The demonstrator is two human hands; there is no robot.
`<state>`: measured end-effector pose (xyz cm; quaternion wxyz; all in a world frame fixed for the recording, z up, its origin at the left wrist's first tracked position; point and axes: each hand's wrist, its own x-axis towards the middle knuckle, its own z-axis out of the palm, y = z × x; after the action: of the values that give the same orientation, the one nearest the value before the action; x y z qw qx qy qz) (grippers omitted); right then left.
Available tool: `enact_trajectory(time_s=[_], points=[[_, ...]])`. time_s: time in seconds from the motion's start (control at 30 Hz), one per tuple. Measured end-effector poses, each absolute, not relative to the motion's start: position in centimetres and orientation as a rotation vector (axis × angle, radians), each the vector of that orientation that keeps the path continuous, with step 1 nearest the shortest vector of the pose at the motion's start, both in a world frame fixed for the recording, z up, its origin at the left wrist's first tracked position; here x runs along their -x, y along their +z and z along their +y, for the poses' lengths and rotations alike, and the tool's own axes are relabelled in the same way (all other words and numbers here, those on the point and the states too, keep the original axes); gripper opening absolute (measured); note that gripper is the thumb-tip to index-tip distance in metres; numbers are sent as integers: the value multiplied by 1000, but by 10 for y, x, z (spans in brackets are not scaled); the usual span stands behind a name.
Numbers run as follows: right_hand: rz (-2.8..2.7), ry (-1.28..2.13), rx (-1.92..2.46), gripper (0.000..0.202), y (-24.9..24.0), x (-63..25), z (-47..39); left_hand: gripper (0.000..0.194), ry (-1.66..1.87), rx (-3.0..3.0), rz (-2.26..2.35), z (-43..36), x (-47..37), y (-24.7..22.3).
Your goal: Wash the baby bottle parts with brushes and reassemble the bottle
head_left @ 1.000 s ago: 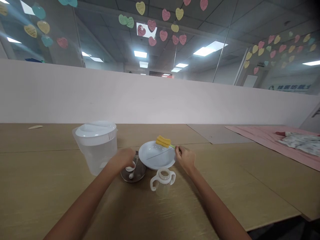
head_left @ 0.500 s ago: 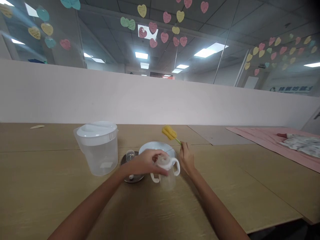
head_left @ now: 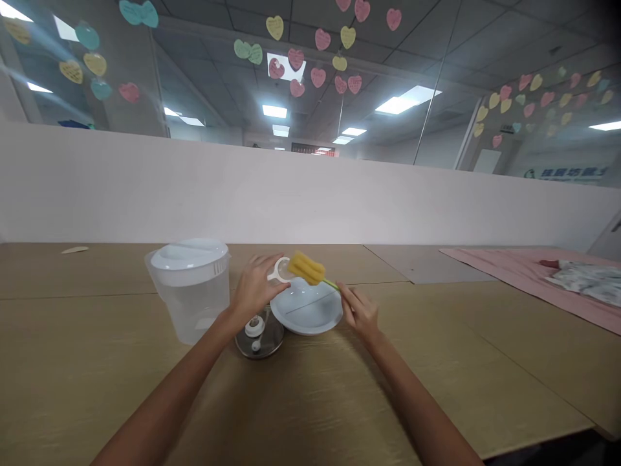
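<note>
My left hand (head_left: 257, 285) grips the clear baby bottle (head_left: 281, 269) by its body. One white handle shows, and the bottle is tilted toward the sponge brush; my fingers hide part of it. In my right hand (head_left: 359, 310) is the green stem of the yellow sponge brush (head_left: 306, 268). The brush head is right beside the bottle's opening; I cannot tell whether it touches. Both are held above the white bowl (head_left: 313, 317). Left of the bowl, a round metal tray (head_left: 272, 340) carries a white bottle cap (head_left: 255, 326) and a thin straw piece with a round end (head_left: 257, 345).
A large clear pitcher (head_left: 196, 307) with a white lid stands on the table at the left. A flat pale piece (head_left: 75, 250) lies near the wall. On the right are a pink cloth (head_left: 504, 272) and a patterned fabric (head_left: 587, 279).
My left hand has carried the bottle up and left, turning it over the bowl. The sponge brush has swung left and slightly down to the bottle's opening.
</note>
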<state>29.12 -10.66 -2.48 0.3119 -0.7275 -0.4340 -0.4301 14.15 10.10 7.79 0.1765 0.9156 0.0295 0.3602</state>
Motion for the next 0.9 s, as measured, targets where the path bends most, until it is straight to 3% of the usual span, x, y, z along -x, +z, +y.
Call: enact_trajectory(time_s=[0.17,0.4,0.63,0.77,0.9], points=[[-1218,-1265,1970,34,-23,-283,-103,42,1116,-2967,-91,102,-143,71],[-1357,-1351,2031,30,-27,-270,-89,35,946,-3244,-464,72,-153,47],[-1066,-1264,2256,23,-19,-311,-124,37,1020,-3278,-177,87,-159,53],[-433,-963,2527,28,-22,-334,-134,37,1000,-3140,-90,92,-161,54],[-454,-439,2768,27,-37,-340,-126,76,786,-2680,98,71,-152,66]])
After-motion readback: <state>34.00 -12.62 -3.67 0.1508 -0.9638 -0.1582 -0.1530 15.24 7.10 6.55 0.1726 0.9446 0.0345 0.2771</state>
